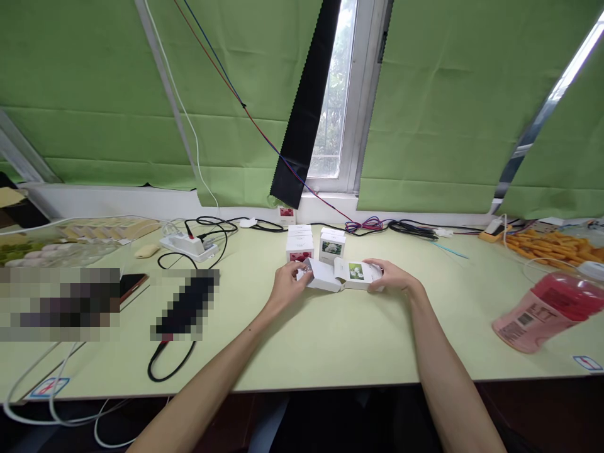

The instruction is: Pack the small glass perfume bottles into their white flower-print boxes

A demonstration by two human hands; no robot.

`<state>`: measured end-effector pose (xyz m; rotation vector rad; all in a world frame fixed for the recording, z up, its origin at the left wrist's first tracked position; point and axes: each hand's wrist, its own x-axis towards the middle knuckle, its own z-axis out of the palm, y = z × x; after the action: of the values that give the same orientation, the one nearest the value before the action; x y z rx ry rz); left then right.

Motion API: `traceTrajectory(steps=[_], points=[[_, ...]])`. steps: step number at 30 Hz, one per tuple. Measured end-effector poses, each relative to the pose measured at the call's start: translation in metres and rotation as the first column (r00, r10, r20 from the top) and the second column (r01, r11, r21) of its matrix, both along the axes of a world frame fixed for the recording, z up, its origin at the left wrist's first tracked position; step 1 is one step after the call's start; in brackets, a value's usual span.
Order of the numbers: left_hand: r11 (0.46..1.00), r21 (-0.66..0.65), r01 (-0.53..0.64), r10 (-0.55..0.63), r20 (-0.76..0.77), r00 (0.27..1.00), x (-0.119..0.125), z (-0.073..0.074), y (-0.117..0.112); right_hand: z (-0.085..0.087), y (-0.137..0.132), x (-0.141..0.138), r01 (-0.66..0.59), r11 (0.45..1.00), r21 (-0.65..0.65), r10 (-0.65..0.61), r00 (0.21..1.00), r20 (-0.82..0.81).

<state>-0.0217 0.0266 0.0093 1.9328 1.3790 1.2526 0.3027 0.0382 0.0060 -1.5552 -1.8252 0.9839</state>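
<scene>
My left hand has its fingers closed on the left end of a plain white carton lying on the table. My right hand grips the right end of a small white box with a green and white flower picture on top. A flap stands up at this box's left end, where it meets the plain carton; I cannot tell whether the two are joined. Just behind are a row of white boxes with a red flower picture in front, and another white flower box.
A pink-labelled bottle with red contents lies tilted at right, near orange stick-shaped pieces. At left are a dark blurred device on a cable, a power strip and a tray. Cables run along the back.
</scene>
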Motion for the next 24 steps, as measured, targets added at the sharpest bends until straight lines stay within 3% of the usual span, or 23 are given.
traceTrajectory(steps=[4,8,11,14,18,21,24], points=[[0.998,0.044,-0.035,0.037,-0.032,0.999,0.004,0.002,-0.004,0.0,0.001,0.003,0.002,1.0,0.013,-0.002,1.0,0.023],[0.984,0.175,-0.029,0.043,-0.072,0.996,0.009,0.001,-0.008,0.003,-0.001,0.0,0.004,0.997,0.073,-0.007,0.999,0.04],[0.964,0.266,-0.02,0.046,-0.092,0.995,0.011,0.0,-0.009,0.008,-0.002,-0.012,0.071,0.968,0.242,-0.066,0.997,-0.027],[0.949,0.316,-0.005,0.039,-0.101,0.994,0.013,-0.003,-0.009,0.012,-0.003,-0.041,0.169,0.861,0.48,-0.105,0.982,-0.159],[0.934,0.357,0.007,0.03,-0.098,0.995,0.013,-0.007,-0.007,0.01,-0.01,-0.09,0.039,0.813,0.581,0.083,0.98,-0.182],[0.918,0.396,0.022,0.023,-0.108,0.994,0.012,-0.008,-0.007,0.007,-0.016,-0.112,-0.077,0.839,0.539,0.188,0.97,-0.154],[0.893,0.446,0.058,0.001,-0.131,0.991,0.012,-0.007,-0.007,0.005,-0.019,-0.114,-0.135,0.86,0.492,0.246,0.955,-0.168]])
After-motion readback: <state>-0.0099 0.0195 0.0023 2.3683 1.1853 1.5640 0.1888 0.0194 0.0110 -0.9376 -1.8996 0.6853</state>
